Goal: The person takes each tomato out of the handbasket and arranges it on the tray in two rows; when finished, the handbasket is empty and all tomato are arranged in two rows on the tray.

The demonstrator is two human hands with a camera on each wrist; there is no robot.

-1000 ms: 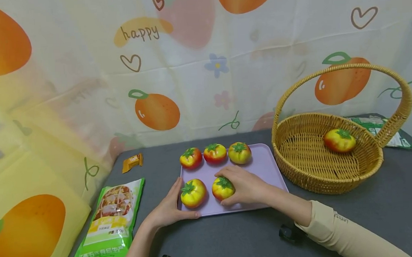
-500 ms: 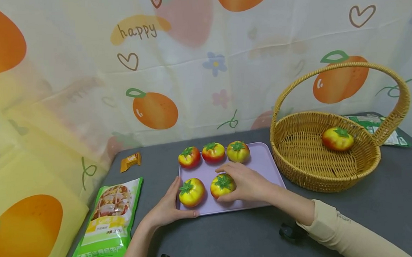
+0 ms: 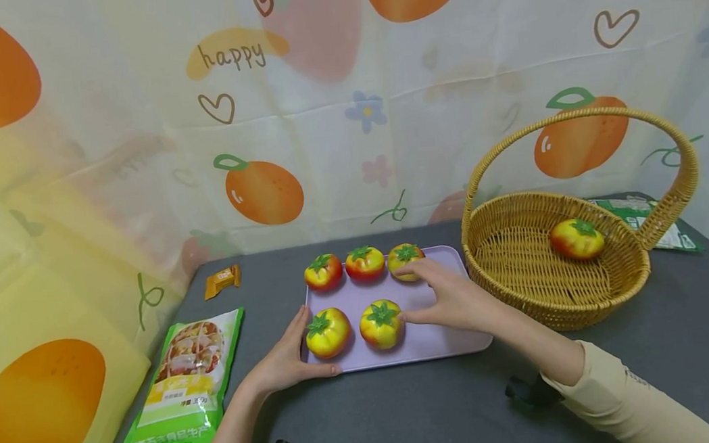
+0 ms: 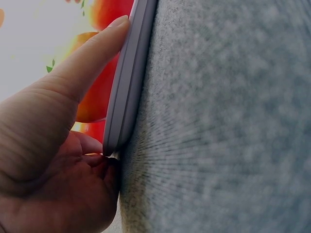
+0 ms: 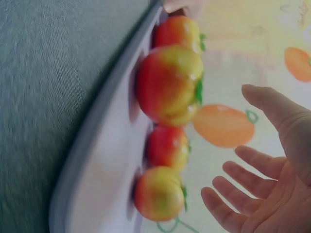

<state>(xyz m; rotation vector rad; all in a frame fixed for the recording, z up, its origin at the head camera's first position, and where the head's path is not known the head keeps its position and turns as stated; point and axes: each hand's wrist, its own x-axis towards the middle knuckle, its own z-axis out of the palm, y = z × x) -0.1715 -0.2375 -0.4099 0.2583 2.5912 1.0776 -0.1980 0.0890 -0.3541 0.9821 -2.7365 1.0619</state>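
Observation:
My left hand (image 3: 286, 354) holds the near left corner of a lilac tray (image 3: 441, 341), thumb (image 4: 92, 60) along its front edge, fingers at the left side. Several red-and-yellow tomatoes with green leafy tops stand on it, three across the back row, including the back right tomato (image 3: 404, 262). In front are a left tomato (image 3: 328, 333) and a right tomato (image 3: 382, 324). My right hand (image 3: 451, 299) hovers over the tray's right part, fingers spread, nothing held. Its thumb is close beside the front right tomato; its fingers overlap the back right one in the head view.
Right of the tray stands a wicker basket (image 3: 561, 310) with a tall handle and one tomato (image 3: 577, 239) inside. Behind it lies a green-and-white packet (image 3: 675, 234). At left are a green food bag (image 3: 184, 381) and a small orange-brown wrapped sweet (image 3: 222, 282). A printed curtain hangs behind.
My right hand has let go of the front right tomato and moved right and slightly up, its fingers spreading. The tomato stays on the tray. My left hand keeps its place at the corner.

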